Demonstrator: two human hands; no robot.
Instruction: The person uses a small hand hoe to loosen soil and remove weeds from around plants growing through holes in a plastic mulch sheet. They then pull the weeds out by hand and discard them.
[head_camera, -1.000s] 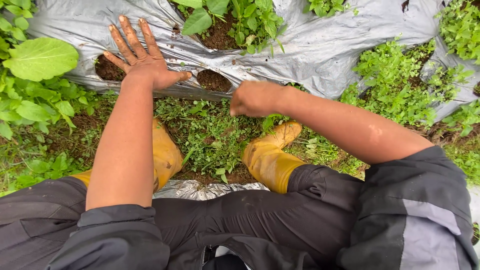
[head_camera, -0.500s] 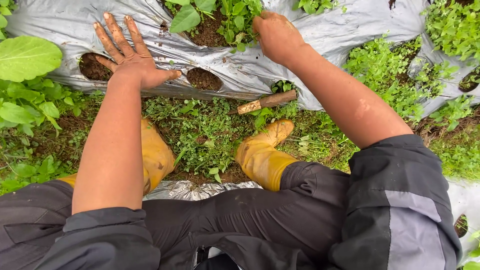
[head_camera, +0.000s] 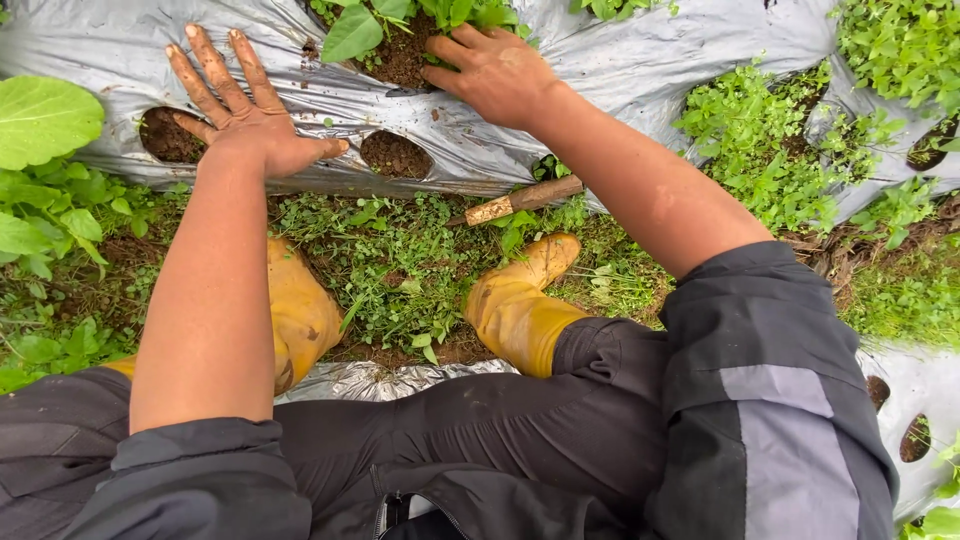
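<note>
I had my left hand spread flat, fingers wide, on the silver plastic sheet over the raised bed, holding nothing, between two bare planting holes. My right hand lay loosely curled at the edge of the upper hole, fingers among the small weeds beside a broad-leafed seedling; whether it gripped any I could not tell. A wooden-handled tool lay apart in the furrow, near my yellow boots. I judged weeding was in hand; the next move called for pinching low, sparing the seedling.
</note>
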